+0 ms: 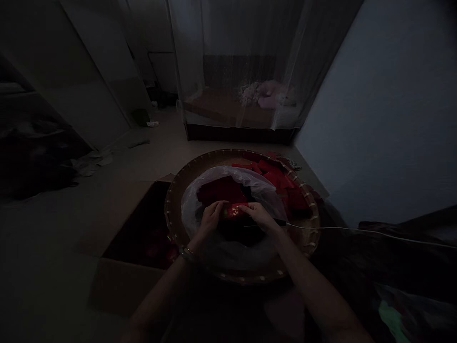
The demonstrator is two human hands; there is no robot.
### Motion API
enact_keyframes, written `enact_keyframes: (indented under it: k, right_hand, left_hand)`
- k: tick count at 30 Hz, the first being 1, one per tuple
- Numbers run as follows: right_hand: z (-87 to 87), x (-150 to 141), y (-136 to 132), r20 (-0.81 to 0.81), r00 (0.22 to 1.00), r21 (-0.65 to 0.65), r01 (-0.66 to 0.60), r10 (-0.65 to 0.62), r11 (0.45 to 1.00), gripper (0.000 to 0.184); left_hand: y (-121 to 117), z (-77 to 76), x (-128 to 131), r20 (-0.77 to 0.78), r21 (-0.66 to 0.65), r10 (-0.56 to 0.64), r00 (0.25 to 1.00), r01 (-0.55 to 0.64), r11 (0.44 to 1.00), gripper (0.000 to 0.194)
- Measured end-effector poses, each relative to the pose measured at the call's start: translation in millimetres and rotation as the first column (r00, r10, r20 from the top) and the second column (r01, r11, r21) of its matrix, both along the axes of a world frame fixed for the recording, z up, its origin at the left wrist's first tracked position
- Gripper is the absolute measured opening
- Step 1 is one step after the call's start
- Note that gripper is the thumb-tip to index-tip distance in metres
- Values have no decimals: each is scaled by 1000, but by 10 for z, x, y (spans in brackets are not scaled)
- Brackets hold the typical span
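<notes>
Between my two hands is a small red packet with a gold pattern (234,210), held flat above the bag's opening. My left hand (211,216) pinches its left end, and my right hand (260,215) pinches its right end. Below them a clear plastic bag (200,190), its mouth spread wide, lies in a round woven basket (171,190); red and dark material shows inside. Beside my right wrist is a thin tool with a dark handle (281,222), like a soldering iron, its white cord (357,229) running right. Red pieces (273,176) are heaped at the basket's far right.
An open cardboard box (124,281) with red things inside stands left of the basket. Ahead is a bed behind a sheer net (228,105). A pale wall (385,105) rises on the right. Dark piles (35,157) lie at the left. The room is very dim.
</notes>
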State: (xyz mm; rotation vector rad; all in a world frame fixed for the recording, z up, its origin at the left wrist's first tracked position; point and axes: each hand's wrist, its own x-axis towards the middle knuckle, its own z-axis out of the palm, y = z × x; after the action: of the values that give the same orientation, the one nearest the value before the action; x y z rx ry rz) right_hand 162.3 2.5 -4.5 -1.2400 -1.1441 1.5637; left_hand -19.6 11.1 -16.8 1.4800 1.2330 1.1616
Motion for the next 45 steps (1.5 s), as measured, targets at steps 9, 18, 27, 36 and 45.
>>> enact_keyframes:
  k: [9, 18, 27, 36, 45]
  right_hand:
    - [-5, -117, -50, -205, 978, 22, -42, 45, 999, 39]
    - [75, -79, -130, -152, 987, 20, -58, 60, 998, 36]
    - [40, -69, -68, -100, 986, 155, -119, 135, 981, 42]
    - [-36, -82, 44, 252, 945, 190, -260, 209, 947, 40]
    - [-12, -16, 59, 254, 962, 407, -10, -102, 913, 33]
  left_hand:
    - [-22, -23, 75, 154, -71, 70, 986, -60, 996, 37]
    - [-44, 7, 15, 8, -6, 121, 993, -121, 993, 40]
    - [-84, 121, -92, -505, 460, 125, 854, 143, 876, 59]
    - [-43, -63, -35, -671, 402, 24, 741, 337, 851, 52]
    - [3, -151, -90, -501, 389, 50, 864, 173, 905, 38]
